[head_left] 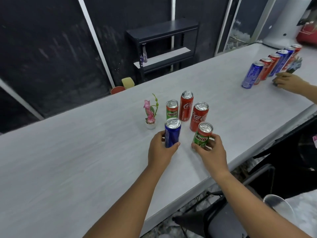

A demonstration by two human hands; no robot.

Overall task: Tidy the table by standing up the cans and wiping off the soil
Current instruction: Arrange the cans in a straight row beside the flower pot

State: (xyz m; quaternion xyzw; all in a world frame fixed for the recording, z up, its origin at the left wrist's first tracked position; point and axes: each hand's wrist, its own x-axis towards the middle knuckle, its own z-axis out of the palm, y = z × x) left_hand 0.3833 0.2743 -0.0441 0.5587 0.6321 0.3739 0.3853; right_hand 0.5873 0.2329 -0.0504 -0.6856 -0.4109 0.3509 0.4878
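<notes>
My left hand [161, 150] is wrapped around an upright blue can [172, 133] on the grey table [85, 160]. My right hand [212, 152] grips an upright green Milo can [202, 135]. Behind them stand a second green Milo can [172, 109] and two red cola cans [186, 106] [199, 116], all upright. I see no soil on the table top.
A small white pot with a pink flower [151, 115] stands just left of the cans. At the far right, another person's hand [289, 82] rests beside a row of several upright cans [267, 67]. A black chair [214, 219] sits below the table's near edge.
</notes>
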